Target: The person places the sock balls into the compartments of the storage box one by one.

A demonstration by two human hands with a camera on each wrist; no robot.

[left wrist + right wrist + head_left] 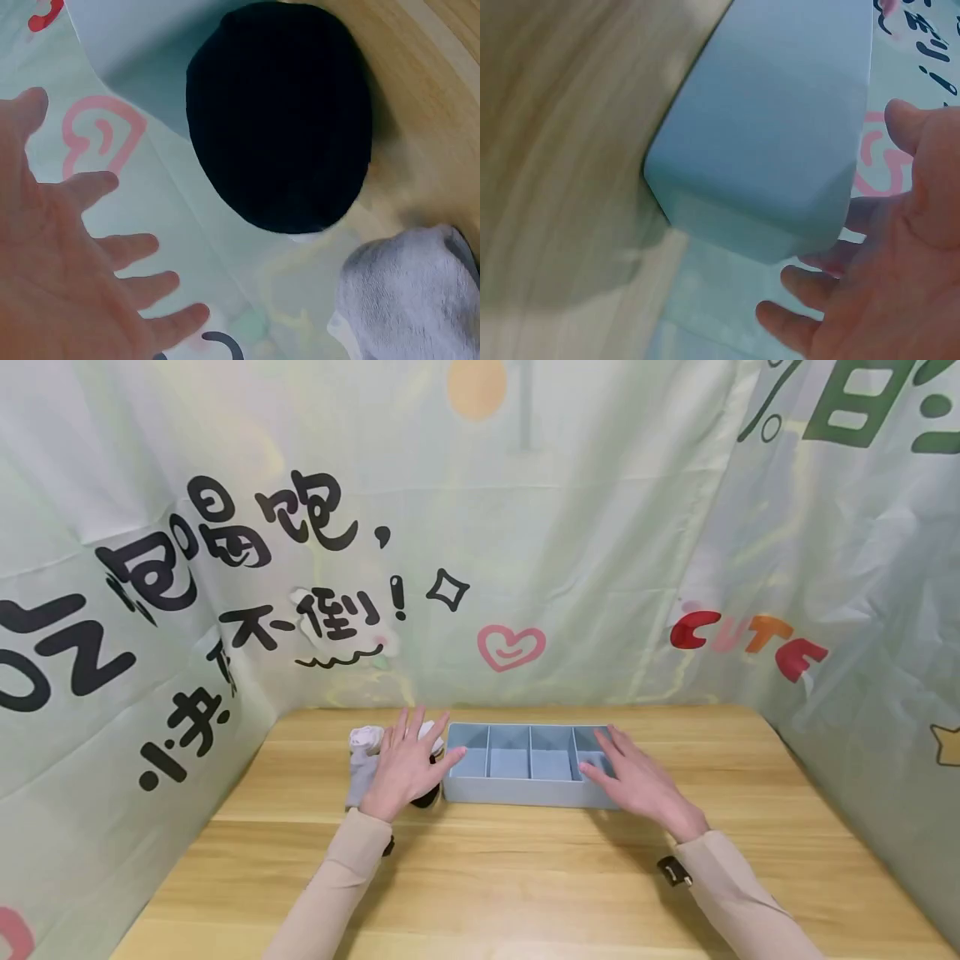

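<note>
My left hand (407, 762), fingers spread and empty, is nearer the socks (362, 770), just left of the sideways-long box (517, 791). My right hand (647, 783) — likewise splayed, holding nothing — perhaps touches the box's right end.

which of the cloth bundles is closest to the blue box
The black bundle: it sits right by the left end of the blue box, while the grey bundle lies farther left.

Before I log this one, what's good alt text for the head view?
A person's left grip, spread, is near fabric bundles; the right grip is by the right end of a blue four-compartment tray on a wooden table.
</note>
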